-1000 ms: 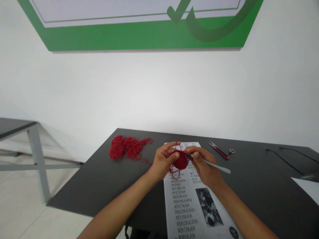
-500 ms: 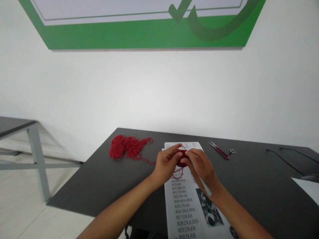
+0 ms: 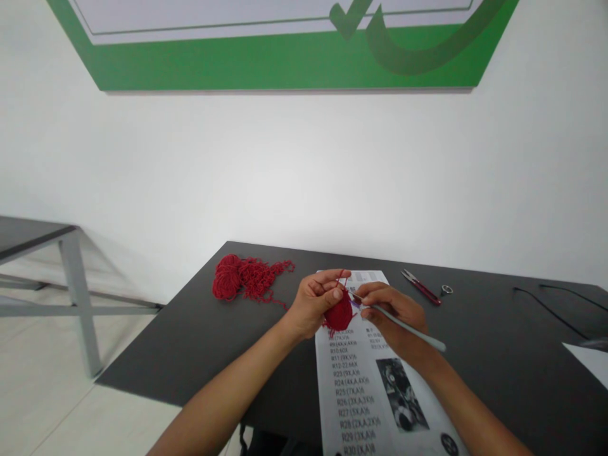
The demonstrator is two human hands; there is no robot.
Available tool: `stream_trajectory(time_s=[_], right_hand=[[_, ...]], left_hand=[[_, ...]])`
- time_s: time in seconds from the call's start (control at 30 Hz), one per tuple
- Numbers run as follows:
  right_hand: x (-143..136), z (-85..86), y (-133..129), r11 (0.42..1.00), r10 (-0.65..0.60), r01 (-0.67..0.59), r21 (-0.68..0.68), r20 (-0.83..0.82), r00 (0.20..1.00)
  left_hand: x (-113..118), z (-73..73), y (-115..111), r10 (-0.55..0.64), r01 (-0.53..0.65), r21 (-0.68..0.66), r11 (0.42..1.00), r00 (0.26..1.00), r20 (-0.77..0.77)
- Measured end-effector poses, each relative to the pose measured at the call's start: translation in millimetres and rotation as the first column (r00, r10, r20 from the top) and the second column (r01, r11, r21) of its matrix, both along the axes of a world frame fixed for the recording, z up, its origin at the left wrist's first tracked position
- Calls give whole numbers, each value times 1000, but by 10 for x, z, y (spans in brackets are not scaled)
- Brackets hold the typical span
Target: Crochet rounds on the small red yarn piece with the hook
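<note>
Above printed sheet (image 3: 349, 392), left hand (image 3: 313, 305) pinches crochet (image 3: 339, 315).

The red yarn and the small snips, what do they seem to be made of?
Yarn: matte spun fibre, by its loose curly strands; wool or acrylic, unclear.
Snips: blades probably bare metal, by their silvery-grey look; red handle perhaps painted metal or plastic.

Surface (image 3: 199, 329): matt, dark, smooth. Yarn pile (image 3: 259, 278), far left: rough, fibrous. Crocheted piece (image 3: 339, 315): same yarn, textured, matt. Hook handle (image 3: 413, 328): smooth, plastic-looking. Snips (image 3: 422, 288), far right: metal blades, glossy red grips. Printed sheet (image 3: 346, 396): white paper. Wall (image 3: 304, 171): smooth, matt white. Green-edged board (image 3: 237, 69): smooth.
</note>
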State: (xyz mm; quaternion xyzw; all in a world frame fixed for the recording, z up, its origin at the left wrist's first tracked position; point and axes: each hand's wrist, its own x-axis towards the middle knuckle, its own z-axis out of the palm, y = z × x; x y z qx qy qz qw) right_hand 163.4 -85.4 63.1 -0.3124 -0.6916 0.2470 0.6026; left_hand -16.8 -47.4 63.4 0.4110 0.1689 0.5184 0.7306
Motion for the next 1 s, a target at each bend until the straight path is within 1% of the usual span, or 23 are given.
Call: stream_trajectory(time_s=[0.07, 0.17, 0.3, 0.43, 0.57, 0.7, 0.77, 0.87, 0.93, 1.0], right_hand=[[8, 3, -14, 1000, 6, -6, -21, 18, 1000], [7, 14, -38, 994, 35, -36, -103, -10, 999], [4, -6, -58, 969, 69, -97, -229, -124, 990], [1, -101, -47, 936, 84, -152, -317, -218, 972], [-47, -193, -29, 922, 95, -197, -334, -298, 950], [-89, -227, -45, 898, 145, -290, -331, -400, 905], [-88, -223, -69, 891, 161, -308, -333, -402, 901], [-90, -189, -105, 885, 183, -324, -334, -390, 902], [-113, -145, -115, 864, 214, -383, -327, -451, 867], [-153, -89, -108, 833, 229, -457, -313, -557, 799]], left_hand=[[-13, 7, 3, -21, 21, 15, 1000, 1000, 11], [-19, 8, -1, -44, 43, 16, 999, 998, 34], [-22, 19, -16, -72, 70, 26, 997, 996, 58], [-41, 31, -18, -93, 91, 35, 995, 995, 40], [-75, 34, -8, -92, 91, 52, 995, 995, 28], [-104, 34, 4, -97, 96, 26, 995, 994, 55], [-114, 34, 12, -129, 129, 2, 992, 988, 84], [-116, 34, 20, -219, 225, -26, 974, 964, 150], [-107, 31, 14, -269, 279, -25, 960, 945, 186], [-93, 23, -1, -285, 293, -13, 956, 939, 193]])
